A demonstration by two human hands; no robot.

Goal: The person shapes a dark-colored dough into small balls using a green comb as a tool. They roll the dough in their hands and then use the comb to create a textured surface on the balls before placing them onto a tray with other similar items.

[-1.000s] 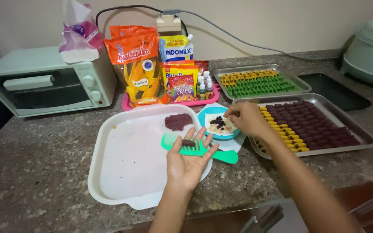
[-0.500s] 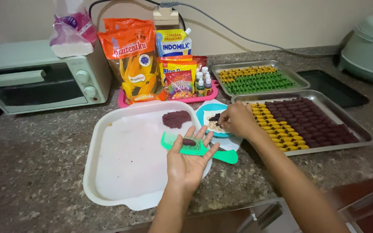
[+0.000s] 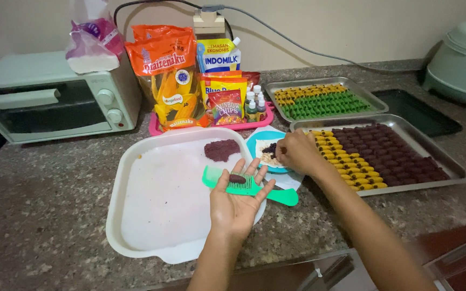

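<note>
Right hand (image 3: 297, 153) has dipped lower over the small blue plate (image 3: 254, 148) vs a sec ago, fingers pinched narrow at the dark and pale sprinkles (image 3: 268, 152) there, tho can't tell if anything's actually picked up. Left hand (image 3: 235, 202) stays palm-up and wide open, green comb (image 3: 246, 187) lying across the fingers w/ a little oval of dark brown dough (image 3: 237, 178) sitting on its teeth, over the edge of the white tray (image 3: 163, 199). Bigger dough lump (image 3: 221, 150) sits on that tray near the plate; steel tray of brown and yellow cookies (image 3: 384, 153) just right, so shaping's mid-piece.
</note>
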